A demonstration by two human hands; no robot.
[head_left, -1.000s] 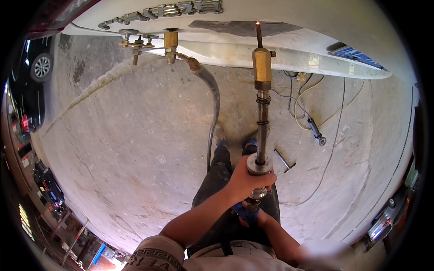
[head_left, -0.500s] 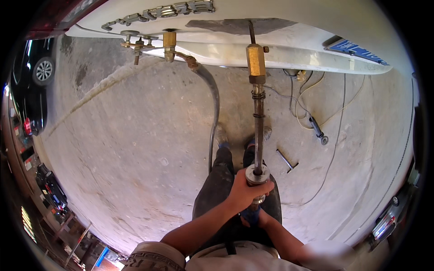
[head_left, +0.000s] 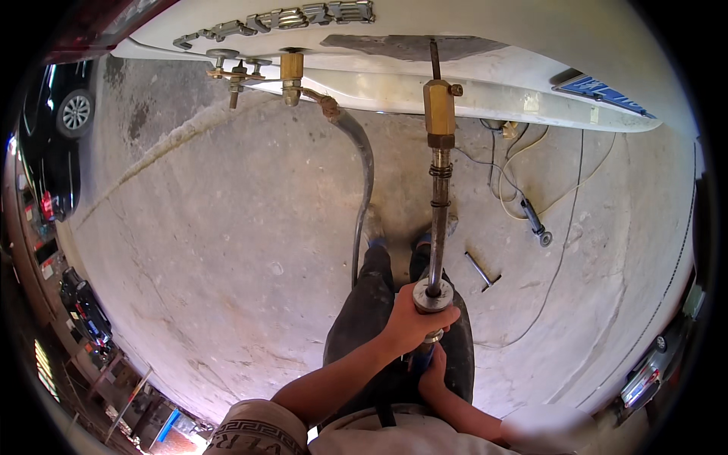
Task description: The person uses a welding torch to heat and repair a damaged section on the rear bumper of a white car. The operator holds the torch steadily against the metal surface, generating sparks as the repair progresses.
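Note:
A slide hammer (head_left: 438,250) runs from my lap up to the white car panel (head_left: 531,38). Its thin tip meets a bare grey patch (head_left: 364,45) on the panel, above a hexagonal brass holder (head_left: 439,110). My left hand (head_left: 402,318) is wrapped around the round metal sliding weight (head_left: 433,299), low on the shaft. Below it, my right hand (head_left: 434,371) closes on the blue rear handle (head_left: 421,358); some of its fingers are hidden. To the left, a brass-and-bolt clamp (head_left: 291,72) hangs at the panel, joined to a thick dark cable (head_left: 360,144).
On the concrete floor to the right lie an angle-grinder-like tool (head_left: 535,223) with loose cords (head_left: 502,171) and a T-handled wrench (head_left: 481,271). My legs (head_left: 362,311) stand under the shaft. A black car (head_left: 57,144) is parked at the far left.
The car and the front of the slide hammer have shifted slightly right and down in view. My right hand has turned a little on the handle; my left stays on the weight.

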